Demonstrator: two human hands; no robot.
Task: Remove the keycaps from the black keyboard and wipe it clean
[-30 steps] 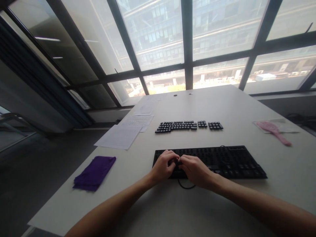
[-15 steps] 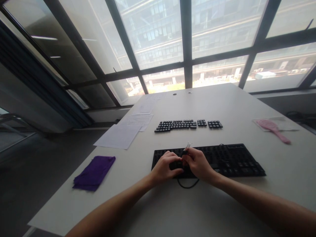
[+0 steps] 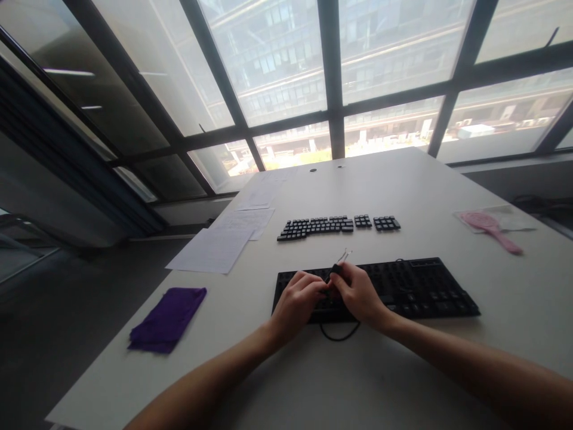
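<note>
A black keyboard [image 3: 425, 289] lies in front of me, with many of its keys off and dark sockets showing. Over its left half, my right hand [image 3: 358, 294] pinches a keycap puller [image 3: 336, 270] by its black body, and two thin wire prongs point up and away. My left hand [image 3: 298, 301] is closed, its fingertips meeting those of my right hand; what they grip is hidden. A black cable [image 3: 339, 339] loops out from the keyboard's front edge. Behind the keyboard, loose black keycaps [image 3: 317, 226] stand in rows in keyboard order.
On the left of the white table [image 3: 250, 382] are a folded purple cloth [image 3: 169, 319] and several printed paper sheets [image 3: 212, 246]. A pink hairbrush [image 3: 486, 225] lies on a clear plastic bag [image 3: 514, 218] at the right. Large windows stand behind the table.
The puller's wire prongs have tilted a little to the right and show more. My left thumb has drawn in toward the fingers. The whole view has shifted slightly.
</note>
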